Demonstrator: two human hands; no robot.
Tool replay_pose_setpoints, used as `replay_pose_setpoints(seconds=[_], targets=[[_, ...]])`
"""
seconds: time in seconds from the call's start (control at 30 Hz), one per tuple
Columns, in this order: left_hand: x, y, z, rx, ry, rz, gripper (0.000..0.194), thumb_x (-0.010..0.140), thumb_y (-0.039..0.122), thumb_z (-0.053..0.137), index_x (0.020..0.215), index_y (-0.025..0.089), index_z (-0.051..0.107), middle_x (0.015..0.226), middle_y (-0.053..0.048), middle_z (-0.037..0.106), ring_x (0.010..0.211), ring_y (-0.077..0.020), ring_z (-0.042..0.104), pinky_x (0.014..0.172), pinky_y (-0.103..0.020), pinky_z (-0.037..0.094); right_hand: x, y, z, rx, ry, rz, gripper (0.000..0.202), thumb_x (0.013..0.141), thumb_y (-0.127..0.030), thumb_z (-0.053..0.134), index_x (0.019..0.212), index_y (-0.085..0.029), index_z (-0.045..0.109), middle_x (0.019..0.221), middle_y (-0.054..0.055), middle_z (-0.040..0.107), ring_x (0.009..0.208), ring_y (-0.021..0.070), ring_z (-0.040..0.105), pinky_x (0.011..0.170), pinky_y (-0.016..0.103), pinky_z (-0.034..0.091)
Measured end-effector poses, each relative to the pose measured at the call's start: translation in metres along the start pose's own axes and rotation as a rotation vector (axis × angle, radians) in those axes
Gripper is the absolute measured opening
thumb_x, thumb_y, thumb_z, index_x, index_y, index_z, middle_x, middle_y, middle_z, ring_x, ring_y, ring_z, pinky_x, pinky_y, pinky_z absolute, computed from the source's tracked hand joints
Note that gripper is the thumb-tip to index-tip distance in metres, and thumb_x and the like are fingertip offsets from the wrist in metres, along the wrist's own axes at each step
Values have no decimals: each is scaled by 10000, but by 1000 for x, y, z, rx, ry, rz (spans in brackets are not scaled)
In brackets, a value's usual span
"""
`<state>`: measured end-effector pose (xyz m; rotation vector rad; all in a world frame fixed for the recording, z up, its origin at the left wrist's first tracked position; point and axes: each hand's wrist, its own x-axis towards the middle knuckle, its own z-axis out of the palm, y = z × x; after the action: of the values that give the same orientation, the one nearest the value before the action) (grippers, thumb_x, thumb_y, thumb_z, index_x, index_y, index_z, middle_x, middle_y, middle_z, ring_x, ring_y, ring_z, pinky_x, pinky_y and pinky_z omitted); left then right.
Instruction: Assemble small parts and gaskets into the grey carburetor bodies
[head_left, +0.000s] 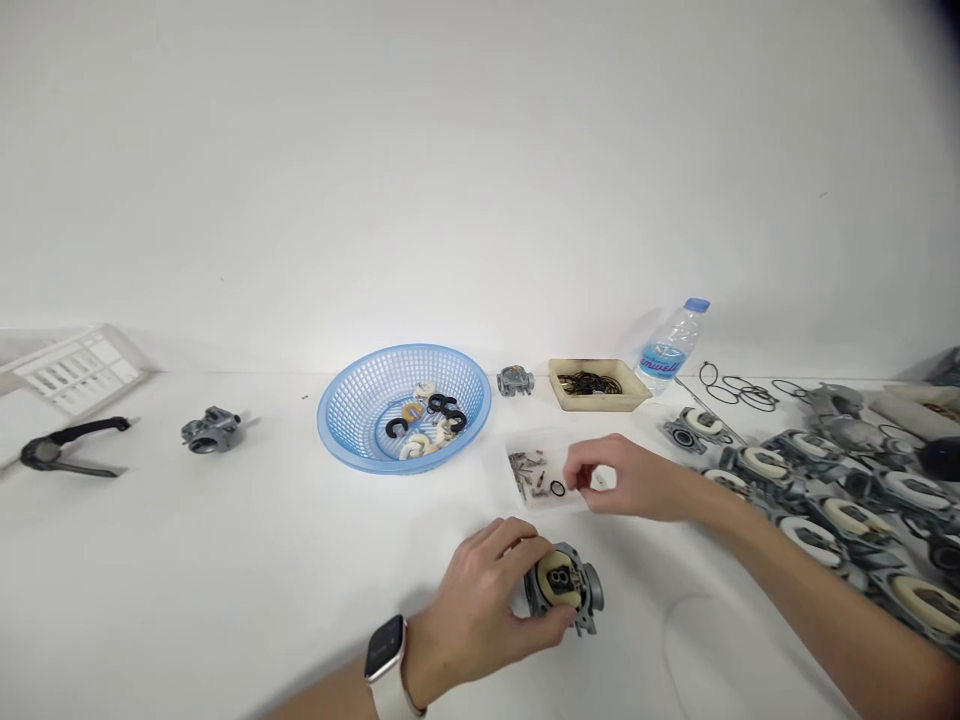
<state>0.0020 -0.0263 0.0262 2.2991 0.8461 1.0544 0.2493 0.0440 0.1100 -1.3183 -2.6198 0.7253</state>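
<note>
Holding carburetor (564,578) in left hand (491,595), hovering right hand (634,480) at clear tray (551,440)

Going left to right. Noting a white slotted panel (71,375) at the left edge of the frame, above a black V-shaped tool (46,453). Seeing a grey metal casting (210,432) standing alone farther right, at mid-height. Observing a blue basket (360,400) left of centre, containing C-shaped pieces (395,428) in white, black and orange.

Recording the left hand at lower centre, wearing a watch (385,645) at the wrist. Gripping the carburetor between thumb and fingers, above the white table (300,570), with its pale C-shaped insert facing up. Being unable to tell whether touching the table underneath.

Finding a small casting (515,380) just right of the basket. Locating the clear tray below it, holding small metal parts (525,472) and a black ring (557,488). Curving the right hand's fingers and thumb close together over the tray's right side, near the ring; not telling from this view whether pinching a part.

Noting a tan tray (600,402) of dark rings (589,384) behind, beside a blue-capped bottle (664,355). Continuing to black loops (750,393) at right, then to many similar carburetors (765,462) crowding the right edge, mostly showing pale inserts.
</note>
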Motion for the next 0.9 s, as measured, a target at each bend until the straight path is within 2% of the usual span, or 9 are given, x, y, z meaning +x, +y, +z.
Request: replay_pose_setpoints(seconds=[0.17, 0.27, 0.4, 0.5, 0.63, 0.8, 0.9], targets=[[1, 1, -2, -13, -26, -22, 423, 768, 247, 798, 1158, 243, 637, 1082, -47, 693, 894, -221, 674, 797, -353, 584, -31, -14, 39, 355, 141, -53, 130, 810, -92, 586, 789, -204, 648, 833, 0, 670, 780, 157, 619, 763, 288, 493], [0, 3, -2, -22, -36, -24, 441, 764, 218, 788, 1177, 242, 633, 1089, -53, 693, 906, -224, 673, 805, -353, 583, -36, -16, 53, 516, 147, -20, 124, 831, -99, 610, 803, -200, 676, 865, 12, 683, 806, 164, 626, 774, 298, 503], [0, 5, -1, -5, -39, -41, 452, 757, 176, 778, 1181, 240, 634, 1093, -59, 692, 939, -233, 667, 823, -363, 582, -35, -11, 55, 796, 178, 45, 34, 852, -176, 675, 836, -188, 703, 845, 21, 696, 825, 175, 632, 812, 319, 515], [1, 5, 1, 26, -26, -40, 461, 734, 170, 793, 1163, 242, 640, 1102, -57, 693, 972, -249, 661, 848, -384, 570, -35, -7, 59, 949, 215, 108, 97, 846, -274, 738, 843, -178, 723, 829, 26, 701, 794, 174, 631, 771, 317, 512], [3, 5, 2, 23, -39, -40, 483, 734, 156, 793, 1176, 250, 622, 1103, -39, 715, 1010, -259, 665, 893, -400, 542, -35, -6, 65, 973, 181, 158, 133, 837, -303, 761, 863, -173, 747, 838, 38, 722, 792, 180, 636, 756, 317, 507], [4, 7, 1, 8, -60, -44, 431, 769, 178, 781, 1156, 247, 606, 1015, -19, 733, 908, -238, 673, 839, -385, 522, -33, -8, 68, 998, 165, 179, 141, 816, -303, 777, 855, -168, 764, 826, 40, 732, 781, 175, 633, 751, 308, 500], [4, 7, 1, 20, -60, -37, 408, 777, 185, 777, 1140, 243, 602, 986, -17, 729, 869, -228, 666, 817, -375, 511, -32, -10, 71, 1092, 161, 198, 160, 791, -306, 796, 848, -162, 756, 805, 34, 728, 766, 166, 635, 736, 294, 494]])
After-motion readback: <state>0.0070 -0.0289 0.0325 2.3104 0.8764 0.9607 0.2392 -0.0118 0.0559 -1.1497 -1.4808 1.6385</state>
